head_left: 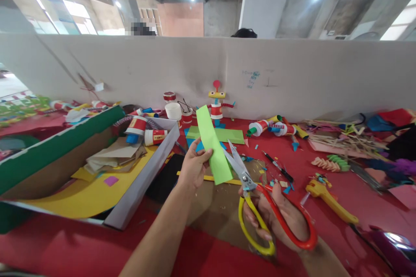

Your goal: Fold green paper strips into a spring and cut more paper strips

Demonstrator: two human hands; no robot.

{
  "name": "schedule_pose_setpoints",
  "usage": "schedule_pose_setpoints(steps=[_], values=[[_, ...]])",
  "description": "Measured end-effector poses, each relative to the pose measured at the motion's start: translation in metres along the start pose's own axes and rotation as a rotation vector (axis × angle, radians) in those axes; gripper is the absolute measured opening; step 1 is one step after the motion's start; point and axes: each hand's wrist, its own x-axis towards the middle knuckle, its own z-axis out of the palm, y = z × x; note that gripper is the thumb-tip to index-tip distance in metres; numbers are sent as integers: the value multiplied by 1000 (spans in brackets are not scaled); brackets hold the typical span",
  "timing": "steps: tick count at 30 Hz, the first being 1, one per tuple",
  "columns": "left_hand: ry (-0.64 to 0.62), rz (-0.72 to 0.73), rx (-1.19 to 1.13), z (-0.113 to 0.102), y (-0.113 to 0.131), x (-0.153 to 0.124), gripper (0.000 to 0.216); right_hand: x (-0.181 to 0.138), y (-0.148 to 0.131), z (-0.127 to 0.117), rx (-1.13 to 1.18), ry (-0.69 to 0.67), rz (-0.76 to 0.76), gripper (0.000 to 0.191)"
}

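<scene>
My left hand (194,165) pinches a strip of bright green paper (212,147) by its left edge, holding it up over the work area. In my right hand (276,210) is a pair of scissors (242,169) with one red and one yellow handle. Their blades are parted and point up and left, close to the strip's right edge; whether they touch it I cannot tell. Beneath lies a brown board (208,207) with paper scraps on it. Behind the strip, another green paper piece (235,136) lies over blue paper on the red table.
A box (120,207) with yellow paper and paper-cup figures stands left. A cup figure (216,111) stands at the partition. On the right lie a pen (277,166), a yellow glue gun (331,201) and wooden sticks (344,134). A black phone-like slab (165,177) lies near my left wrist.
</scene>
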Motion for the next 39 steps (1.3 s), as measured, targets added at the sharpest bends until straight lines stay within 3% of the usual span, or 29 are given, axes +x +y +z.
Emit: schedule_pose_setpoints(steps=[4, 8, 13, 23, 26, 29, 35, 39], values=[[-35, -22, 27, 4, -1, -4, 69, 1, 2, 0, 2, -39, -20, 60], [-93, -74, 45, 12, -8, -11, 69, 3, 4, -3, -35, -39, -35, 68], [-73, -102, -23, 12, -10, -12, 66, 1, -4, -1, -24, -8, -62, 66], [-66, -214, -153, 10, -1, -7, 31, 5, 2, 1, -95, 45, -40, 71], [-23, -318, -149, 11, 5, -3, 15, 5, 4, -1, -98, 40, -24, 70], [20, -333, -146, 11, 6, 4, 12, 5, 6, -2, -107, 30, -7, 68], [-56, -186, -167, 3, -1, 11, 34, 6, 3, 2, -132, 22, 15, 64], [-163, -209, -125, -2, 3, 7, 47, 6, 2, 1, -134, 17, 21, 63]])
